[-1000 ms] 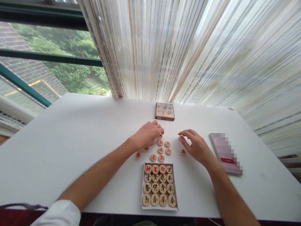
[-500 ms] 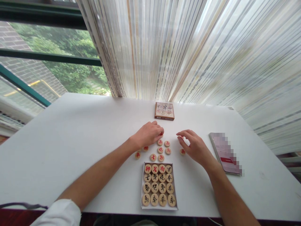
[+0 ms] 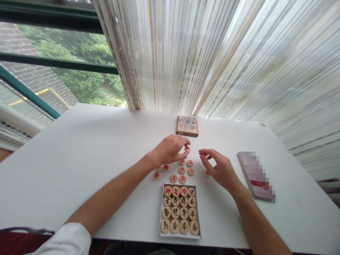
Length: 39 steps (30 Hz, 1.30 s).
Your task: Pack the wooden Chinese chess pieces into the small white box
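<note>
Round wooden xiangqi pieces lie in a loose group on the white table (image 3: 79, 148), with red characters on those I can read. My left hand (image 3: 170, 150) pinches a red-marked piece (image 3: 187, 149) between thumb and forefinger, above the group. My right hand (image 3: 221, 170) pinches a small piece (image 3: 208, 156) at its fingertips, mostly hidden by them. Nearest that hand lies a loose piece (image 3: 206, 173). Below the group, a white tray (image 3: 160, 212) holds several rows of pieces, mostly black-marked.
A xiangqi box (image 3: 187, 125) lies at the table's far edge. A phone with a pixelated screen (image 3: 256, 176) lies to the right. Striped curtains (image 3: 186, 53) and a window (image 3: 61, 63) stand behind the table. A white sleeve (image 3: 63, 241) covers my left forearm.
My left hand has lifted a piece off the table and moved up and right. My right hand has drawn its fingers together on a piece and shifted slightly right.
</note>
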### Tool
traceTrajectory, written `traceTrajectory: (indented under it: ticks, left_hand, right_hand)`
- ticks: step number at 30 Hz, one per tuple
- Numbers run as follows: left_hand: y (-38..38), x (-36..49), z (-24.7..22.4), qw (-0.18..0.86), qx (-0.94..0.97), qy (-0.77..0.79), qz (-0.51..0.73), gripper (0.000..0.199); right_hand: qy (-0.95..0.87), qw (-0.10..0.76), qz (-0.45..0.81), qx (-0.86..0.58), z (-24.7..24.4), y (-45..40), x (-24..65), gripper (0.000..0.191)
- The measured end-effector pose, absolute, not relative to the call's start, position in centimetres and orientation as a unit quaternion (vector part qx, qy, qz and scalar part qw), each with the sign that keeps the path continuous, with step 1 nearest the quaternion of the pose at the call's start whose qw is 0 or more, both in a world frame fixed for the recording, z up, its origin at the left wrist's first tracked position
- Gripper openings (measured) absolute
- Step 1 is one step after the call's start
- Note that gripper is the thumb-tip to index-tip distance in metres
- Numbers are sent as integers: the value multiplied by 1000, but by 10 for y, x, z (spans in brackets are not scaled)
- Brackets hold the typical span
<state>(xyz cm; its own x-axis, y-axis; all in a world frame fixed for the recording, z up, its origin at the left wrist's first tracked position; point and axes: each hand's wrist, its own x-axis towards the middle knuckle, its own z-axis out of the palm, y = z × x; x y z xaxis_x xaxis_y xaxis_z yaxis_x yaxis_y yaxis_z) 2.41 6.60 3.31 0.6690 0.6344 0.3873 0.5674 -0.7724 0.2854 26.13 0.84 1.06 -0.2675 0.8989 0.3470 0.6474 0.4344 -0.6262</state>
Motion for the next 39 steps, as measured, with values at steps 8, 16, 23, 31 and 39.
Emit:
traceTrajectory:
  ticks: [8, 16, 23, 31, 39]
  left_hand:
    - [50, 31, 53, 108, 921, 243, 285, 15]
    - [51, 27, 53, 175, 915, 252, 262, 20]
    - [54, 27, 50, 268, 886, 263, 272, 20]
    - [53, 27, 55, 349, 845, 276, 295, 13]
    - [49, 32, 50, 360, 828, 315, 291, 18]
  right_hand:
    - [-634, 446, 459, -435, 12, 4, 240, 19]
    - [-615, 481, 454, -429, 7, 2, 238, 20]
    - [-648, 485, 386, -442, 4, -1, 237, 20]
    - [-726, 471, 230, -444, 3, -4, 236, 22]
    - [-754, 445, 164, -455, 3, -7, 235, 23]
